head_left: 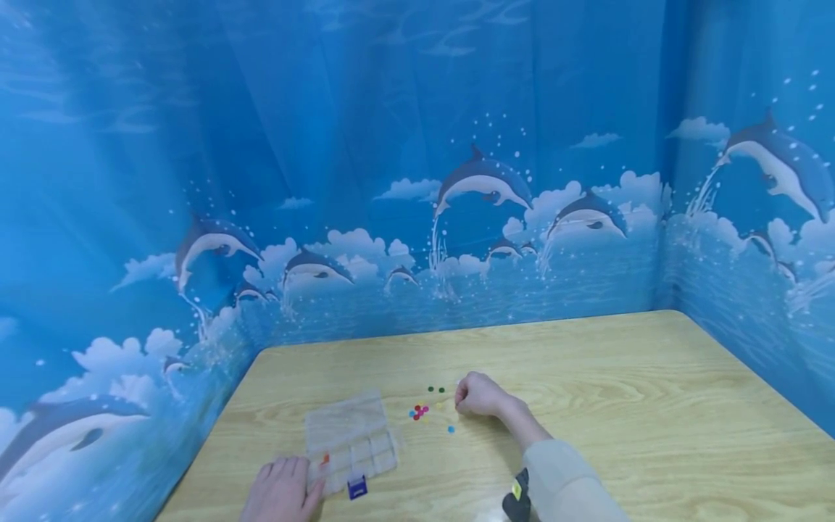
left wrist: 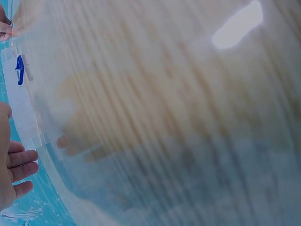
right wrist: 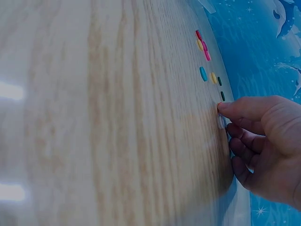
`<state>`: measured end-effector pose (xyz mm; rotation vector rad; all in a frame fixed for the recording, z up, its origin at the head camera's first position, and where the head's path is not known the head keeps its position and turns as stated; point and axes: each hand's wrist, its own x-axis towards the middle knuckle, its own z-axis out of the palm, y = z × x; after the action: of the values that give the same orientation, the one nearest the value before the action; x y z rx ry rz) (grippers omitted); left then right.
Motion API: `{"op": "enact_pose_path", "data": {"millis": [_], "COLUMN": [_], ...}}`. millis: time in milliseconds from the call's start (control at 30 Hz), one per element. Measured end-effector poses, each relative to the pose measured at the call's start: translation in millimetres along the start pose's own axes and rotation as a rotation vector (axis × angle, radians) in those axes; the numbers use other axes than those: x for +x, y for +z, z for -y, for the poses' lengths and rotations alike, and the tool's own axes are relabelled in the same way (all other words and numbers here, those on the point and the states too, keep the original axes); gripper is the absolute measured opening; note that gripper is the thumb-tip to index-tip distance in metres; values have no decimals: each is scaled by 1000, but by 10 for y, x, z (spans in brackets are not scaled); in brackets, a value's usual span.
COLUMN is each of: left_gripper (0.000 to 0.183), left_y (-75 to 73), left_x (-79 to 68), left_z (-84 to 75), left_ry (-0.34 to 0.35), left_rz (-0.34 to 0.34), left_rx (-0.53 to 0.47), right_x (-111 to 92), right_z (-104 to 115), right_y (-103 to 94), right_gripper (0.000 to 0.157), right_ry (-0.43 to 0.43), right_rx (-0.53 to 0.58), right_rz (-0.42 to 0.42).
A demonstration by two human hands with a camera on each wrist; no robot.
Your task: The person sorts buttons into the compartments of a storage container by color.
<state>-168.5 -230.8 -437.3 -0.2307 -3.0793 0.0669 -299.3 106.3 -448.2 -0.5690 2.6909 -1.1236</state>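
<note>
A clear plastic compartment box [head_left: 346,420] lies on the table with its lid folded back. Something orange [head_left: 325,459] sits in one compartment on its left side. My left hand [head_left: 279,489] rests at the box's near left corner, fingers fairly straight; the left wrist view shows them [left wrist: 22,165] slightly spread. Farther right, my right hand [head_left: 483,395] is low over the table, pinching a small orange disc [right wrist: 219,106] between thumb and fingertips. Just left of it lie small coloured discs: a red and pink cluster [head_left: 419,412], two green ones [head_left: 441,390] and a blue one [head_left: 451,429].
A dark blue piece [head_left: 356,487] stands at the box's front edge. The wood-grain table [head_left: 652,413] reaches back to a blue dolphin-print curtain [head_left: 365,181], which also hangs along both sides. A black band [head_left: 517,496] is at the right sleeve.
</note>
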Motion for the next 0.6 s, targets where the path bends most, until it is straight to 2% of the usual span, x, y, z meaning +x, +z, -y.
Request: {"op": "enact_pose_path", "data": {"millis": [300, 600], "left_gripper": [34, 33], "left_y": [-12, -22], "left_x": [-8, -18], "left_z": [9, 5], "left_ry": [12, 20], "left_rz": [5, -5], "left_rx": [-7, -6], "right_x": [-11, -16], "right_z": [18, 2], "right_y": [11, 7], "right_gripper": [11, 11], "right_ry": [36, 2], "right_rx": [28, 96], "right_rz": [8, -1]}}
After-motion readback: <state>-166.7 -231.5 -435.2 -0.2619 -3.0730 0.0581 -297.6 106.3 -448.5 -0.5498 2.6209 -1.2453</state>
